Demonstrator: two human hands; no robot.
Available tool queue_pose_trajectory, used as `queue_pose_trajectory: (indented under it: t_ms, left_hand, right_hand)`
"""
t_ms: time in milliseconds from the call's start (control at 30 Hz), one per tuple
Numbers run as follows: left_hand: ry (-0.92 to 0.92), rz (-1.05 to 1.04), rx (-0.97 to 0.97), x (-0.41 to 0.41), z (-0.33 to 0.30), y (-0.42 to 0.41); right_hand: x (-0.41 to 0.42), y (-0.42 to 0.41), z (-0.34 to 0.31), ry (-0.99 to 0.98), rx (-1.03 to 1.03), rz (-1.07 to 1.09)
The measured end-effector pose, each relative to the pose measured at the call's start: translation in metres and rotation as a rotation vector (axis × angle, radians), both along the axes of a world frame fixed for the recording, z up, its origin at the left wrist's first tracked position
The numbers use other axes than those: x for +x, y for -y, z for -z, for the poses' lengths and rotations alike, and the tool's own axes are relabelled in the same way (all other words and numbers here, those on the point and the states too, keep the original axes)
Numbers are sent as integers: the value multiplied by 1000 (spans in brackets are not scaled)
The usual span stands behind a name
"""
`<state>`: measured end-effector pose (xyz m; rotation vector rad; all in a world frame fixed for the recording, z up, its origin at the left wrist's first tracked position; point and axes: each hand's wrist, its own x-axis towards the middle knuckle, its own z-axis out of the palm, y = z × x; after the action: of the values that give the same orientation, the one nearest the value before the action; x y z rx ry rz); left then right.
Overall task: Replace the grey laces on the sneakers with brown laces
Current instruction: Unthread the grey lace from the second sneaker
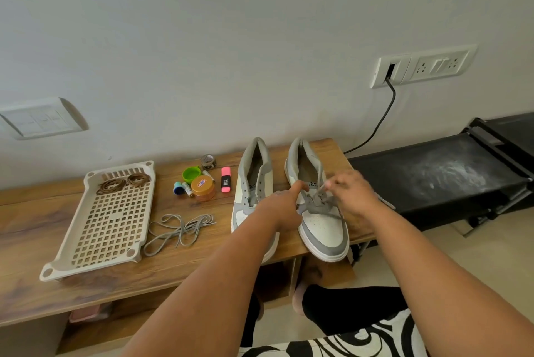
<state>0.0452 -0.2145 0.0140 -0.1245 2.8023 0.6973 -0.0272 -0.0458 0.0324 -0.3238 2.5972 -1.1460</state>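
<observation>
Two grey-and-white sneakers stand side by side on the wooden table point(121, 278), toes toward me. The left sneaker point(254, 180) has bare eyelets. The right sneaker point(323, 229) still carries a grey lace point(313, 206) in its lower eyelets. My left hand point(281, 208) rests on the right sneaker's inner side, thumb against its tongue. My right hand point(351, 193) pinches that grey lace above the eyelets. A loose grey lace point(179, 231) lies on the table left of the sneakers. Brown laces point(122, 182) sit coiled at the far end of a beige perforated tray point(107, 226).
Behind the loose lace stand an orange-lidded jar point(203, 187), a pink highlighter point(225, 180), a green cap point(191, 174), batteries point(187, 189) and a small metal object point(208, 161). A black stand point(433, 177) adjoins the table's right end. A black cable point(378, 122) runs from a wall socket.
</observation>
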Motion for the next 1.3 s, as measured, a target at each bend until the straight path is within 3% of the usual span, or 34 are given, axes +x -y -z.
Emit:
queue_pose_trajectory:
  t_ms: [100, 133, 200, 333, 500, 600, 667, 767, 867, 933, 1033, 1067, 1133, 1233, 1300]
  left_hand:
    - [-6, 1, 8, -1, 0, 0]
    - [0, 0, 10, -1, -1, 0]
    - [19, -2, 11, -1, -2, -1]
    - [19, -4, 4, -2, -1, -1]
    - [23, 4, 11, 1, -3, -2]
    - [20, 5, 31, 1, -3, -2]
    - [8, 7, 38, 2, -4, -1]
    - [3, 2, 52, 3, -6, 0]
    - [1, 0, 69, 5, -7, 0]
    - [-24, -10, 85, 6, -9, 0]
    - [-115, -96, 139, 4, -14, -5]
    - [-154, -123, 125, 3, -15, -7]
    - [-222, -143, 41, 1, -16, -13]
    - [-315, -94, -79, 3, -14, -24]
    - [-349, -66, -84, 4, -8, -31]
  right_hand:
    - [-9, -23, -10, 93, -420, 435]
    - [-12, -32, -10, 100, -459, 544]
    - [-17, -47, -1, 81, -317, 600]
    - [-21, -50, 13, -13, 169, 401]
    - [-5, -15, -5, -207, 89, -131]
    - [6, 7, -5, -341, 406, -351]
    - [7, 14, -2, -346, 506, -354]
    - [3, 9, 3, -106, 224, -259]
    - [-10, -17, -1, -7, 37, 42]
    - [-23, -46, 0, -56, 155, 200]
    - [-31, -70, 9, 85, 613, 69]
    - [-28, -67, 10, 118, 674, 16]
    - [-23, -54, 6, 44, 529, -30]
    - [-14, -27, -7, -152, 102, -133]
    - [-8, -11, -13, -182, 46, -245]
